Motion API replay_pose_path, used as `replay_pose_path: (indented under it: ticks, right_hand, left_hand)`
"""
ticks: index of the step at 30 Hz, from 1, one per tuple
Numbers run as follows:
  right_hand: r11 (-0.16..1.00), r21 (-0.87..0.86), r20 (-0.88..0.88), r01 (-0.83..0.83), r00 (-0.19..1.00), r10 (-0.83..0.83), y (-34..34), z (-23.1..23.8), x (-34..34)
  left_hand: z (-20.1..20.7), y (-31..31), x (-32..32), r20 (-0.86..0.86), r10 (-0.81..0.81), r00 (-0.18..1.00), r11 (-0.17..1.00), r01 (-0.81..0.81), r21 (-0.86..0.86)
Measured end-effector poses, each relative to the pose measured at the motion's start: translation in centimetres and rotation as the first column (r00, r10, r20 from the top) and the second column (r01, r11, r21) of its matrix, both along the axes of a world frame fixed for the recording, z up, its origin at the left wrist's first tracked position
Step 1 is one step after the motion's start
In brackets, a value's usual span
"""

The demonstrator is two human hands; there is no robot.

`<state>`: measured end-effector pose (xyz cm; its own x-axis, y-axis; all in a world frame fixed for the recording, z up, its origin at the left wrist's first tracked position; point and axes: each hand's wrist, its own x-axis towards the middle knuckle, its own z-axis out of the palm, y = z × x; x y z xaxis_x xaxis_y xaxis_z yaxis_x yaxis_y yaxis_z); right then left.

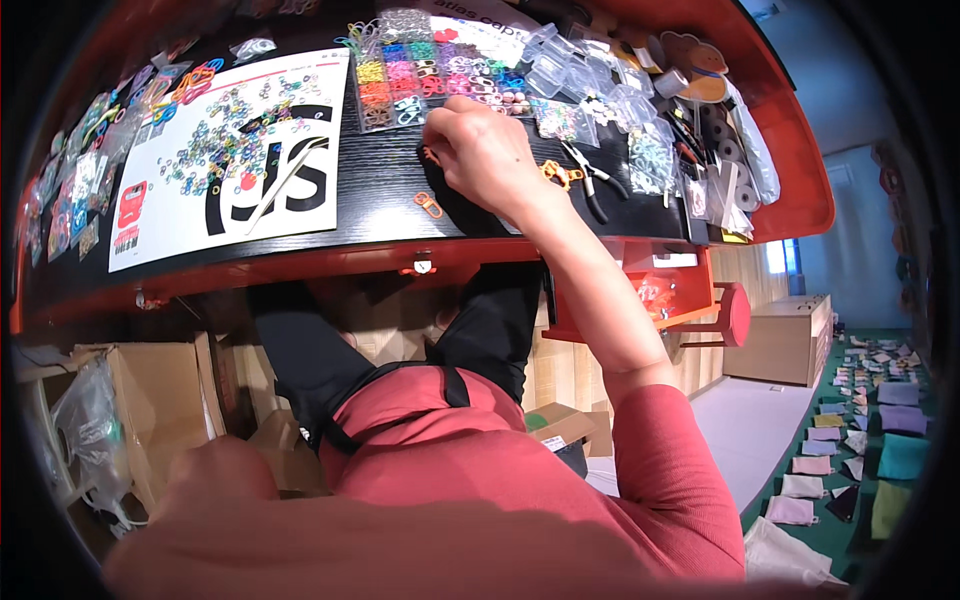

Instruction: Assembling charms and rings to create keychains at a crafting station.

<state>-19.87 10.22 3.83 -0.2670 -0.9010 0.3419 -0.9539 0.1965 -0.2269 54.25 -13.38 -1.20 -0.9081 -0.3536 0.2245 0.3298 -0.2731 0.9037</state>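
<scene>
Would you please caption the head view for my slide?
Right hand at a box of colourful pieces on a black desk.

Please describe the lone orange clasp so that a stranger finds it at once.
On the black desk, look right of the large white sheet. The orange clasp lies there, between the right hand and the red front edge. Unlike the yellow-orange pieces beside the pliers, it lies alone.

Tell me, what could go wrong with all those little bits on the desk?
The single orange clasp lies near the front edge of the desk and might get knocked off. Loose rings are spread on the white sheet; a nudge could scatter them. The pliers lie close to the right hand, which might catch them.
</scene>
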Motion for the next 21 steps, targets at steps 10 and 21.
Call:
replay_pose_path:
  ticks: [10,21]
  right_hand:
    - [0.987,-0.156,0.142,0.047,0.99,-0.025,1.9,-0.6,-1.9]
    - [0.998,0.044,0.204,0.041,0.978,-0.05,2.0,1.1,0.6]
  left_hand:
    - [9.7,13.8,-53.1,0.162,0.423,0.892,0.753,-0.246,-0.61]
    - [1.9,15.3,-56.6,-0.003,0.522,0.853,0.388,-0.241,-0.889]
